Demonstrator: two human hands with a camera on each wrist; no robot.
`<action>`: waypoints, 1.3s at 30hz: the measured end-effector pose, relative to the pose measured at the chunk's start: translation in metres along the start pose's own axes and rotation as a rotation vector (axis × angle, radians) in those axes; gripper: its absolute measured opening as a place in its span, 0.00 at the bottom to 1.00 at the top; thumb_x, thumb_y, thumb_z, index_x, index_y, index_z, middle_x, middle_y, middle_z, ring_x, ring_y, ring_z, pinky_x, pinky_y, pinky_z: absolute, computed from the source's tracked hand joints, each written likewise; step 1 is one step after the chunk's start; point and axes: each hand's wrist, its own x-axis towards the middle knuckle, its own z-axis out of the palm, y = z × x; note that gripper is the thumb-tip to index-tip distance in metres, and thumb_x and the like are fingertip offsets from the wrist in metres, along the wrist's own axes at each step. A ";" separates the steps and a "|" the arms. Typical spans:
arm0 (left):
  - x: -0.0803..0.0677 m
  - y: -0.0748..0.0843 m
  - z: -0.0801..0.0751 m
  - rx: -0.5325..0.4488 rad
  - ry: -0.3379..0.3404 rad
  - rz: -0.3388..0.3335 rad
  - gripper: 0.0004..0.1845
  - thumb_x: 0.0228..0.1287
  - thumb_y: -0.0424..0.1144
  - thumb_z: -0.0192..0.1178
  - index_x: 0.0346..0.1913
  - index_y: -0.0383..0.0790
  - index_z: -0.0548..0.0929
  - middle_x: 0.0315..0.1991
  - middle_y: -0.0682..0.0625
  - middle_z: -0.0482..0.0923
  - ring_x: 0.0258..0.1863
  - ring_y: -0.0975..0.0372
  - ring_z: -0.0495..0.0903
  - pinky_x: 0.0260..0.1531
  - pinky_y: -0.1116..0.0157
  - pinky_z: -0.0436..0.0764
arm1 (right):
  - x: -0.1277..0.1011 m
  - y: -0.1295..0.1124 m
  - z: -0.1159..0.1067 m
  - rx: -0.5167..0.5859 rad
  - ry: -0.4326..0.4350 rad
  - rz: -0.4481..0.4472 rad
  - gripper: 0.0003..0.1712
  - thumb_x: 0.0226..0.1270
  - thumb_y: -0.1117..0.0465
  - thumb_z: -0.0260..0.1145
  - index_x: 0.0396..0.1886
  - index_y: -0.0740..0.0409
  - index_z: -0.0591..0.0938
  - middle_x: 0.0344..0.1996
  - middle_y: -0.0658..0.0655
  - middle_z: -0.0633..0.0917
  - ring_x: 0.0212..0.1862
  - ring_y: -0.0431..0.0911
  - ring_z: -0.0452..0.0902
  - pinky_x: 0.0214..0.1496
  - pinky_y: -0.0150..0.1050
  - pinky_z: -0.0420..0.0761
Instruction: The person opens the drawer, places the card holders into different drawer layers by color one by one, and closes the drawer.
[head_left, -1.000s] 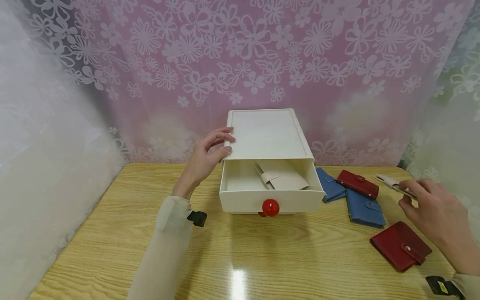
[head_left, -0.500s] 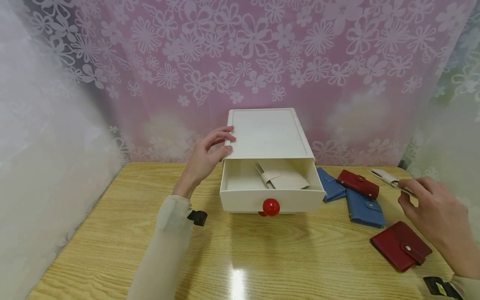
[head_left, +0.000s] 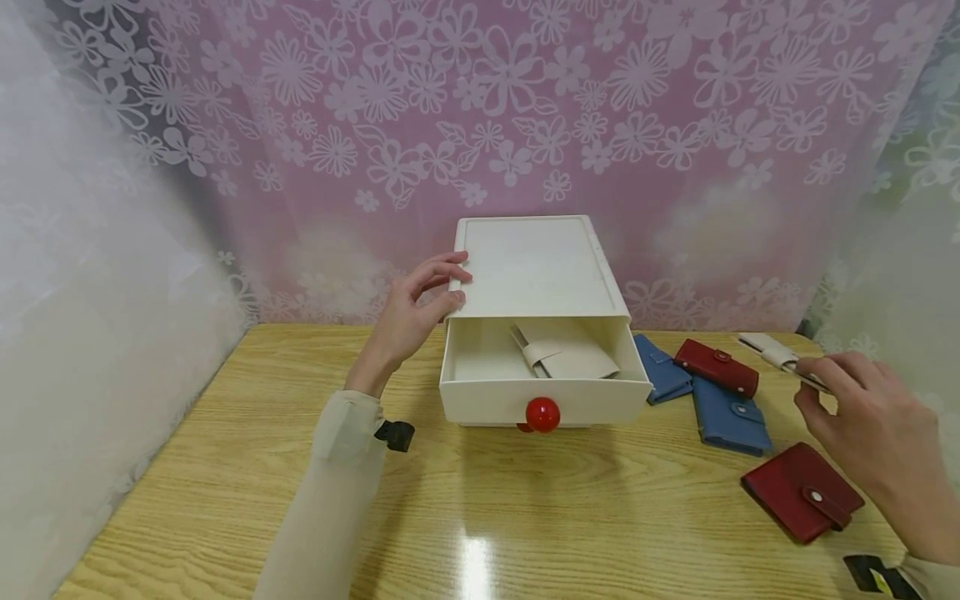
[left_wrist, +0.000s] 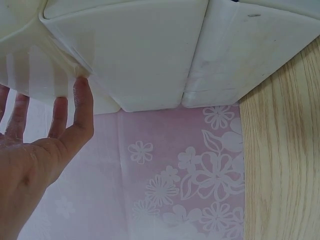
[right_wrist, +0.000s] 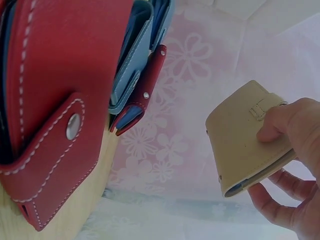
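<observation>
My left hand point(head_left: 405, 321) rests its fingertips and thumb on the left top edge of a white drawer box point(head_left: 536, 267). Its upper drawer point(head_left: 480, 403), with a round red knob point(head_left: 542, 414), is pulled out. Inside the drawer leans a cream wallet point(head_left: 581, 357) with a strap. Off to the right, my right hand point(head_left: 877, 417) pinches a second cream wallet point(right_wrist: 245, 140) between thumb and fingers. That wallet is held above the table, apart from the other wallets; its strap shows in the right wrist view.
Right of the box lie two blue wallets point(head_left: 729, 417) and a narrow red wallet point(head_left: 712, 367) overlapping them. A square red wallet point(head_left: 798, 492) with a snap strap lies nearer. The wooden table point(head_left: 300, 467) meets a pink flowered curtain point(head_left: 420, 167) behind.
The cream wallet in my right hand has turned slightly, its far end shifting left and up, and then stays almost still. My left hand and the drawer stay put.
</observation>
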 end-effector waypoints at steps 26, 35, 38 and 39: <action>-0.002 -0.001 0.000 0.005 0.007 0.012 0.13 0.71 0.38 0.59 0.54 0.39 0.83 0.72 0.54 0.73 0.70 0.55 0.70 0.73 0.42 0.67 | 0.015 -0.028 -0.020 0.052 0.120 -0.034 0.38 0.77 0.42 0.40 0.38 0.71 0.82 0.36 0.73 0.81 0.37 0.69 0.73 0.35 0.61 0.75; -0.001 0.000 0.000 0.004 0.001 0.010 0.13 0.72 0.37 0.59 0.55 0.38 0.83 0.73 0.54 0.72 0.71 0.54 0.70 0.72 0.45 0.69 | 0.021 -0.038 -0.028 0.085 0.160 -0.043 0.38 0.77 0.42 0.42 0.37 0.73 0.83 0.35 0.74 0.81 0.39 0.70 0.73 0.37 0.60 0.73; -0.001 0.000 0.000 0.005 0.002 0.012 0.13 0.72 0.37 0.59 0.55 0.38 0.83 0.73 0.54 0.72 0.71 0.54 0.70 0.72 0.46 0.69 | 0.023 -0.041 -0.033 0.073 0.138 -0.055 0.38 0.78 0.43 0.42 0.37 0.73 0.83 0.35 0.75 0.82 0.39 0.70 0.74 0.38 0.58 0.74; -0.001 0.000 0.000 0.006 0.002 0.015 0.13 0.72 0.37 0.59 0.55 0.38 0.83 0.73 0.54 0.72 0.71 0.54 0.70 0.72 0.46 0.69 | 0.024 -0.042 -0.034 0.070 0.136 -0.060 0.38 0.78 0.43 0.42 0.37 0.74 0.83 0.35 0.75 0.82 0.39 0.70 0.74 0.38 0.58 0.74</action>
